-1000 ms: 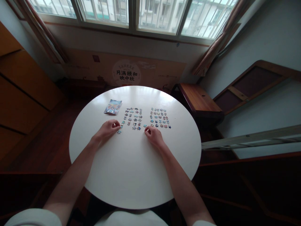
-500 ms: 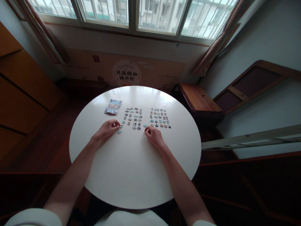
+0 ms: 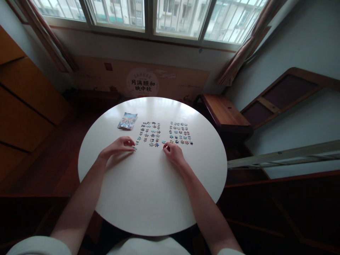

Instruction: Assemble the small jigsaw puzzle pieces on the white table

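My left hand [image 3: 122, 146] is over the left side of the table, thumb and fingers apart. Its thumb tip touches a small jigsaw puzzle piece [image 3: 135, 149] and partly covers it. Another piece [image 3: 136, 143] lies just beyond the fingertips. My right hand [image 3: 173, 152] rests on the table with thumb and forefinger pinched together at the edge of a light blue puzzle piece [image 3: 163, 142]. Beyond the hands, loose pieces lie in rows in two groups, a left group [image 3: 151, 131] and a right group [image 3: 180, 132].
A colourful printed packet [image 3: 128, 121] lies behind my left hand on the round white table [image 3: 148, 191]. A wooden stool or bench [image 3: 225, 110] stands past the table's right edge. Barred windows [image 3: 175, 17] are behind, and a pale rail [image 3: 281, 156] is at the right.
My left hand has shifted slightly down and its fingers have parted, now covering part of the lowest left piece. My right hand has stayed in place.
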A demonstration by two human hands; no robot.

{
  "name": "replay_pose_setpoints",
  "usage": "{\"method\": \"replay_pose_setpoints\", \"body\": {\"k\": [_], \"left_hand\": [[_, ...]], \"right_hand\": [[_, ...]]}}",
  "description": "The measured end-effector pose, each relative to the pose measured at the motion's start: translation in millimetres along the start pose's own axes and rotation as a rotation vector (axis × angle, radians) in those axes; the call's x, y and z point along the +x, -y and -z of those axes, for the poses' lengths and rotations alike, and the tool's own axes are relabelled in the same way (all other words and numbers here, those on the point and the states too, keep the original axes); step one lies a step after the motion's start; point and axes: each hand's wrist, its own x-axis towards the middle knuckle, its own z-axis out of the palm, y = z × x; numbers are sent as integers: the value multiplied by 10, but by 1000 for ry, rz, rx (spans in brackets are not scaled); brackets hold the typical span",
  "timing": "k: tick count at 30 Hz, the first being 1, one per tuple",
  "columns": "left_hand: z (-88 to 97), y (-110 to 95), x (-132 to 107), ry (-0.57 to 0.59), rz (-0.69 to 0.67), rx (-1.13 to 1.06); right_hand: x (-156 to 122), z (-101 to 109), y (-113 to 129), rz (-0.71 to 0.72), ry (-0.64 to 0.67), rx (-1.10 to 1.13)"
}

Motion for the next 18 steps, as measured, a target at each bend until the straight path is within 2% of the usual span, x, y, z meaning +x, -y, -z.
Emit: {"method": "replay_pose_setpoints", "body": {"k": [8, 18], "left_hand": [[9, -20, -2, 37, -41, 7], [-1, -75, 4, 8, -36, 74]], "right_hand": [[-7, 12, 5, -2, -2, -1], [-2, 17, 12, -4, 2, -1]]}}
